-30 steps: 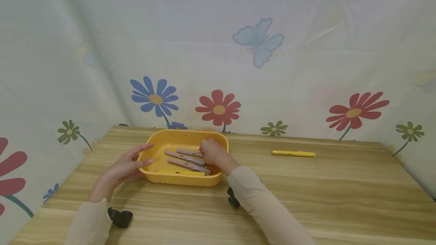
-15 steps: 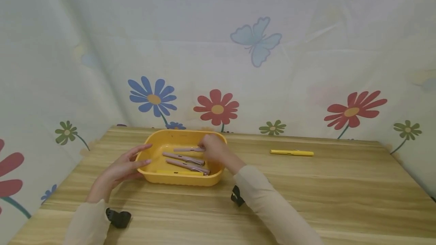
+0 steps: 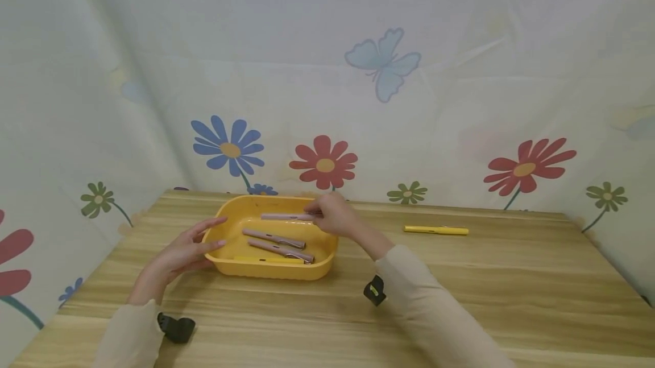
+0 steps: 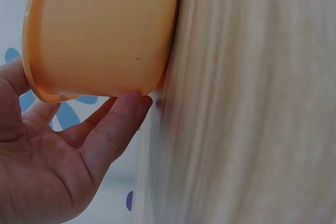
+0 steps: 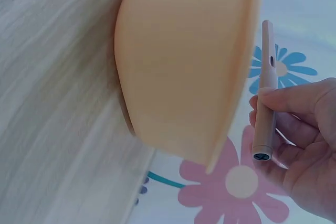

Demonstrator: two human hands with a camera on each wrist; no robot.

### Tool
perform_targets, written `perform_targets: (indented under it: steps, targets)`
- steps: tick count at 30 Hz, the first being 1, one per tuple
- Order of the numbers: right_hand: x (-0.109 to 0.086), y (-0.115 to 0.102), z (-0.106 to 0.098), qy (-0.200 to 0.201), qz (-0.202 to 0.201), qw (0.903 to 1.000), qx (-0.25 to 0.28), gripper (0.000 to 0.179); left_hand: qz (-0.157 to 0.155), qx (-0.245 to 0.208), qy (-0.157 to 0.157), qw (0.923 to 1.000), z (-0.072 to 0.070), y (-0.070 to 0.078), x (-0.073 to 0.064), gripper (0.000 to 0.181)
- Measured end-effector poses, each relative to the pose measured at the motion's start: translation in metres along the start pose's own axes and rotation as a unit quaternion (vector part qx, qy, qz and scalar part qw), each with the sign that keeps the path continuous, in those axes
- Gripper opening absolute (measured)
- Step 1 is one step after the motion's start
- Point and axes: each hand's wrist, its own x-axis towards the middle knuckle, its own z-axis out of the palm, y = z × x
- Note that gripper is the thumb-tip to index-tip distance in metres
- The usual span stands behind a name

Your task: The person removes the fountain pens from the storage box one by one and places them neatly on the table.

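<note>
My right hand [image 3: 338, 217] pinches a dusty-pink pen [image 5: 266, 80] between thumb and fingers. In the right wrist view the pen is beyond the rim of a yellow plastic basket [image 3: 271, 271]; in the head view it overlaps the basket's back right part. My left hand [image 3: 179, 251] holds the basket's left end, with finger and thumb tips at the rim and other fingers against the outer wall [image 4: 105, 35]. Inside lie two more pink pens, one farther back [image 3: 273, 238] and one nearer [image 3: 281, 251]. Along the front wall lies a yellow pen [image 3: 271, 260].
Another yellow pen [image 3: 435, 230] lies on the wood-grain table [image 3: 512, 288], right of the basket. Behind the table hangs a pale cloth [image 3: 460, 72] printed with flowers and a butterfly. Black straps show at both wrists, the left one [image 3: 176, 328] close over the table.
My right hand has risen from inside the basket and moved slightly right, lifting the pink pen off the basket's floor. My left hand stays at the basket's left end.
</note>
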Motion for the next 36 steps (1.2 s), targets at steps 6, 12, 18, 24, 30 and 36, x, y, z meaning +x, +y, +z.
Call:
perform_targets:
  steps: [6, 12, 18, 24, 30, 36]
  targets:
    - [-0.009, 0.009, -0.010, 0.026, -0.036, 0.9990, 0.007, 0.021, 0.000, 0.000, -0.001, 1.0000, -0.001, -0.001, 0.001, 0.072]
    - [-0.019, 0.015, -0.021, 0.034, -0.036, 0.9985, 0.025, 0.019, 0.000, 0.004, 0.002, 1.0000, -0.001, 0.000, 0.001, 0.072]
    - [-0.034, 0.020, -0.034, 0.036, -0.016, 0.9978, 0.053, 0.020, -0.001, 0.004, 0.005, 1.0000, 0.000, 0.000, 0.001, 0.070]
    - [-0.048, 0.030, -0.039, 0.033, 0.004, 0.9968, 0.073, 0.021, -0.004, 0.010, 0.007, 0.9999, 0.001, 0.000, -0.001, 0.070]
    - [-0.063, 0.041, -0.044, 0.034, 0.012, 0.9961, 0.080, 0.022, 0.001, 0.009, 0.004, 0.9999, 0.000, -0.001, 0.000, 0.071]
    - [-0.080, 0.051, -0.052, 0.037, 0.040, 0.9931, 0.104, 0.022, 0.002, 0.002, 0.001, 1.0000, -0.001, -0.002, 0.000, 0.073]
